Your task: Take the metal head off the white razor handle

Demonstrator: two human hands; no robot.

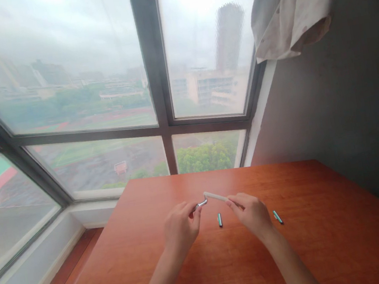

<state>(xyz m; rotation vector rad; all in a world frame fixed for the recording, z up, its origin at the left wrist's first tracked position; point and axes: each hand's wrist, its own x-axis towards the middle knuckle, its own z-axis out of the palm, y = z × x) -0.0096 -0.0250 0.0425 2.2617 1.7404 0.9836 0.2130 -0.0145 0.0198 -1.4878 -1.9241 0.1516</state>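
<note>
Above a reddish wooden table (329, 235), both my hands hold small parts close together. My left hand (180, 225) is closed in a pinch on a small bent silver metal piece (202, 202). My right hand (252, 213) is closed on one end of a thin white stick (216, 196), whose other end nearly meets the metal piece. One small teal cylinder (219, 220) lies on the table between my hands. A second teal cylinder (277, 216) lies just right of my right hand.
A large window with dark frames (158, 94) rises behind the table's far edge, above a pale sill (58, 235). A grey wall (346, 106) stands on the right. A pale cloth (290, 5) hangs at the upper right.
</note>
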